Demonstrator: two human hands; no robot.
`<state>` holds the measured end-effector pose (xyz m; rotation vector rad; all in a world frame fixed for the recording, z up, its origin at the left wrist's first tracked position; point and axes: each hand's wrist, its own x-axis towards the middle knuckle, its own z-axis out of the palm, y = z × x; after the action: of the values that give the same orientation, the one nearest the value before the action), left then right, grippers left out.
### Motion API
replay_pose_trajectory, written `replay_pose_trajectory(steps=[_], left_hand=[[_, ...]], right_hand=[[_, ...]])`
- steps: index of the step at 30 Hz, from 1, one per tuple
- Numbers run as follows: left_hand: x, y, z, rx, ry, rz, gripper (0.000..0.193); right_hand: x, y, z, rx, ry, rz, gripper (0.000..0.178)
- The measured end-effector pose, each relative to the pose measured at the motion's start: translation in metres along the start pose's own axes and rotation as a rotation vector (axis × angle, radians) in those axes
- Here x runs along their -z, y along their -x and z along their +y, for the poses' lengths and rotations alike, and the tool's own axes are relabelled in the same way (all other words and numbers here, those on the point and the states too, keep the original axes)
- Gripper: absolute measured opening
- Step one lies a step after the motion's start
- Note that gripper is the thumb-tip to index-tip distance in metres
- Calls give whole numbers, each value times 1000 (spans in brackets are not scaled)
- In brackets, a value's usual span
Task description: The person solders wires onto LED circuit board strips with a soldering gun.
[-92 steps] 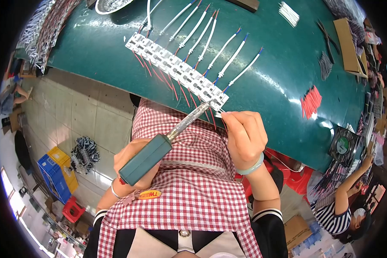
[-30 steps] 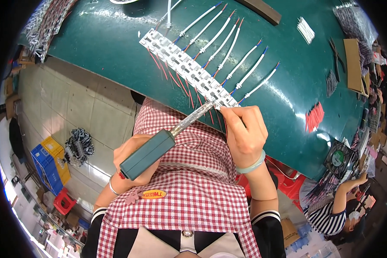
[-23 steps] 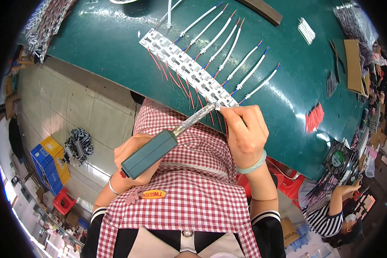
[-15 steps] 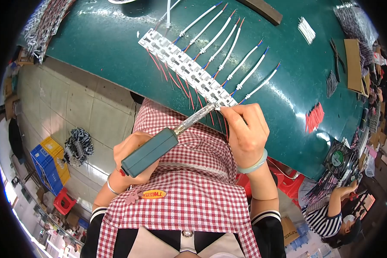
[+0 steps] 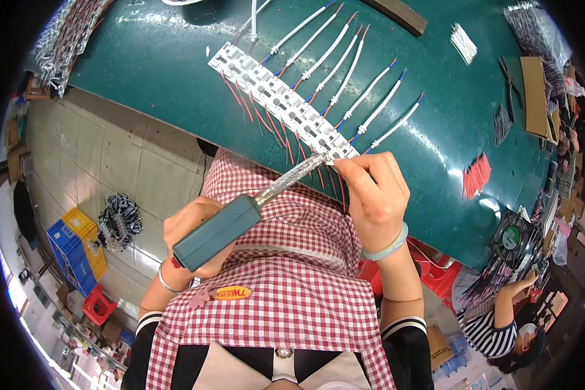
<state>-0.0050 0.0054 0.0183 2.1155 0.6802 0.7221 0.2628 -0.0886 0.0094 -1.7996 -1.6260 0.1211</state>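
My left hand (image 5: 190,229) is wrapped round a gun-shaped tool (image 5: 220,233) with a boxy dark green body and a long silver barrel; its exact kind is unclear. The barrel's tip reaches the right end of a strip of white plastic parts (image 5: 276,101), close to my right fingertips. Beside that tip, my right hand (image 5: 376,194) pinches at the strip's near edge. What lies between its thumb and forefinger is too small to make out. White cables (image 5: 378,94) with red and blue ends fan out from the strip's far side. Thin red wires (image 5: 286,140) hang off its near side.
The strip lies on a green table (image 5: 448,130). To the right are a bundle of red wires (image 5: 476,176), white tubes (image 5: 463,45), dark pliers (image 5: 510,91) and a black fan (image 5: 510,237). A dark bar (image 5: 394,15) lies at the back. Another person (image 5: 500,325) sits at the lower right.
The tool's green body and my left hand have shifted slightly down and left, while its tip stays at the strip's right end. My right hand has barely moved.
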Motion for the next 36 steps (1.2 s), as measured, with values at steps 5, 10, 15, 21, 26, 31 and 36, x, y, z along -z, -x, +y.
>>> replay_pose_trajectory(steps=[5, 10, 15, 21, 26, 31, 36], left_hand=[[4, 1, 1, 14, 1, 13, 19], [6, 5, 1, 95, -22, 0, 25], [10, 6, -4, 61, -66, 7, 29], [9, 5, -5, 101, -20, 19, 28], [7, 5, -10, 37, -15, 30, 22], [6, 1, -12, 39, 7, 34, 20], [7, -3, -8, 23, -16, 29, 20]], right_hand=[[-2, -1, -1, -3, 5, -4, 27], [-4, -2, -3, 14, 31, 36, 28], [-8, -8, -10, 84, 45, 142, 27], [-21, -11, -3, 62, 27, 79, 26], [-20, -13, -5, 49, 47, 61, 26], [-21, -14, -7, 51, 74, 48, 27], [-19, -13, -11, 58, 94, 57, 28]])
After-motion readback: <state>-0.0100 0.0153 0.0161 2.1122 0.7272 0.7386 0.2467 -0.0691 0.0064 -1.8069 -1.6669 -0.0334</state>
